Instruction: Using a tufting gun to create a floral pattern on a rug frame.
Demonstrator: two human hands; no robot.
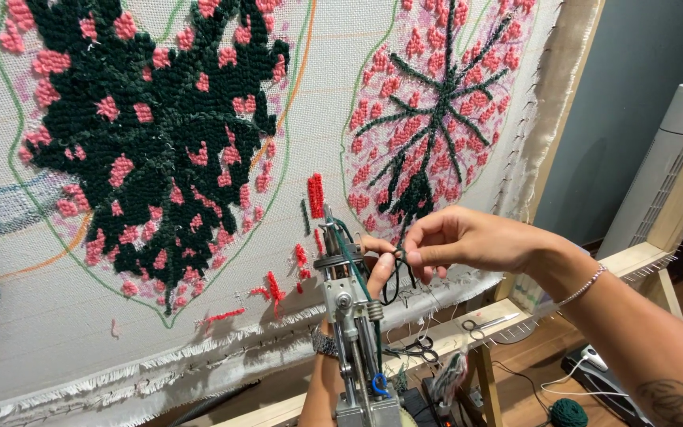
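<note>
A white tufting cloth [294, 119] stretched on a wooden frame [571, 87] fills your view, worked with dark green and pink leaf shapes. Your left hand [379, 269] grips the tufting gun [353, 316] upright just before the cloth's lower edge. Your right hand [456, 241] pinches dark green yarn [393, 285] between thumb and fingertips, beside the gun's needle. Scissors [485, 323] lie on the frame's lower rail; a green yarn ball [568, 413] sits on the floor.
</note>
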